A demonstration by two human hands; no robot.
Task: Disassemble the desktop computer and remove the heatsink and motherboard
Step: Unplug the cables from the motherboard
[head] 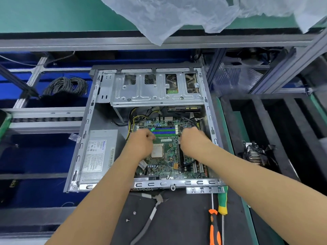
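Note:
An open grey desktop case lies flat on the bench. Inside it sits the green motherboard, with a bare silver processor and blue and green memory slots. My left hand rests curled on the board's left side beside the processor. My right hand is curled over the board's right side. What the fingers of either hand touch or pinch is hidden. A heatsink with fan lies outside the case in the black tray at the right.
A grey power supply fills the case's left half; a metal drive cage spans its far end. Two screwdrivers, green-yellow and orange, a grey cable and loose screws lie on the black mat. Coiled wires sit far left.

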